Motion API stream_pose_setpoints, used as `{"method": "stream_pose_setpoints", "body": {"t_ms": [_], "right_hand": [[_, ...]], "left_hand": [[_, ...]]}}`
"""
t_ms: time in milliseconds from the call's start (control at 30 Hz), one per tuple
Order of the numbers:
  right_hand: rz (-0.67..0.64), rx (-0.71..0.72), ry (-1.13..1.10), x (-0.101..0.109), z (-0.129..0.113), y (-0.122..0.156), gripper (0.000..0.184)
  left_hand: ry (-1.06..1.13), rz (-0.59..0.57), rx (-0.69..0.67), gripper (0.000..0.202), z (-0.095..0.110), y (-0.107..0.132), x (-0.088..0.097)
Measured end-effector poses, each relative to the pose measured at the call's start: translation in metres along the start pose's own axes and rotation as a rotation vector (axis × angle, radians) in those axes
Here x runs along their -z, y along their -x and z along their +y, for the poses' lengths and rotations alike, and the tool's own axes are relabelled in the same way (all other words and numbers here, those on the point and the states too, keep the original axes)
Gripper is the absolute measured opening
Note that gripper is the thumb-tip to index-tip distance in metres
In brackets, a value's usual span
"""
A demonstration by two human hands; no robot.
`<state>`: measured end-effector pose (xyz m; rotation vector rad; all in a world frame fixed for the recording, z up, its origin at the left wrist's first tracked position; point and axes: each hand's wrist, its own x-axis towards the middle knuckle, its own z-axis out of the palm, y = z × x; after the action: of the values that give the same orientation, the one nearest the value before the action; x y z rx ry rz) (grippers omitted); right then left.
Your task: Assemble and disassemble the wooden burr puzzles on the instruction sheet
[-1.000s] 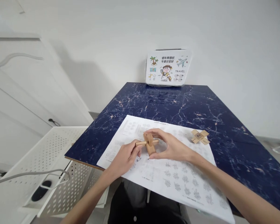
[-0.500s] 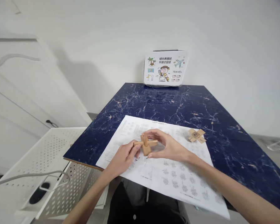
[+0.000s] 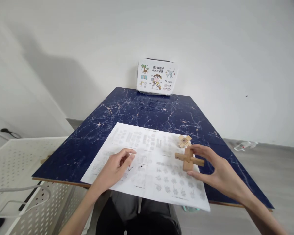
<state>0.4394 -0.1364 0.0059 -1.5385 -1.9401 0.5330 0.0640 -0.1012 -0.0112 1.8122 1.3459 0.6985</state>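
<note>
My right hand (image 3: 213, 166) grips a wooden burr puzzle (image 3: 188, 159), a cross of interlocked light-brown sticks, between its thumb below and its fingers above. It is over the right part of a white printed instruction sheet (image 3: 137, 176). To the left, my left hand (image 3: 119, 164) is over the same sheet with loosely curled fingers, the thumb slightly apart from the index finger and nothing visible in them. Just behind the held puzzle, a second wooden puzzle (image 3: 185, 141) with a dark mark on its middle lies at the sheet's right edge.
The sheet lies on a dark blue marbled table (image 3: 147, 111) and hangs over its front edge. A white case (image 3: 157, 76) with cartoon prints stands at the back against the wall. A white perforated rack (image 3: 26, 156) with a grey cable is at the left.
My right hand has carried the wooden burr puzzle to the right, near the second puzzle. My left hand has let go of it and stayed to the left. The view has shifted right.
</note>
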Motion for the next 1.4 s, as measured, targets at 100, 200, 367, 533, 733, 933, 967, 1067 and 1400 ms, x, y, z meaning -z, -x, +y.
{"method": "stream_pose_setpoints", "body": {"t_ms": [100, 200, 367, 533, 733, 933, 967, 1067, 1400], "right_hand": [[0.044, -0.080, -0.007, 0.002, 0.023, 0.004, 0.077], [0.034, -0.093, -0.081, 0.000, 0.036, -0.004, 0.072], [0.062, -0.079, -0.092, 0.007, 0.039, -0.014, 0.069], [0.170, -0.083, 0.028, 0.020, 0.031, -0.031, 0.056], [-0.019, 0.010, 0.407, 0.007, 0.015, -0.083, 0.048], [-0.119, 0.069, 0.591, -0.026, -0.020, -0.109, 0.020], [-0.120, 0.099, 0.584, -0.031, -0.027, -0.108, 0.018], [-0.121, 0.264, 0.404, -0.045, -0.047, -0.100, 0.025], [-0.282, 0.430, -0.513, -0.104, -0.066, -0.075, 0.047]], "left_hand": [[-0.004, -0.002, 0.000, 0.035, 0.000, -0.001, 0.000], [-0.020, -0.003, 0.001, 0.035, 0.000, -0.001, 0.001], [-0.039, 0.012, 0.001, 0.036, 0.001, -0.001, 0.001], [-0.055, 0.019, 0.008, 0.038, 0.003, -0.001, 0.001], [-0.054, 0.030, 0.001, 0.037, 0.003, -0.001, 0.002], [-0.024, 0.041, 0.000, 0.036, 0.002, 0.000, 0.002], [-0.021, 0.041, 0.000, 0.035, 0.002, 0.000, 0.002], [-0.018, 0.044, -0.008, 0.035, 0.001, 0.000, 0.001], [0.143, 0.001, -0.024, 0.051, 0.003, 0.002, 0.000]]}}
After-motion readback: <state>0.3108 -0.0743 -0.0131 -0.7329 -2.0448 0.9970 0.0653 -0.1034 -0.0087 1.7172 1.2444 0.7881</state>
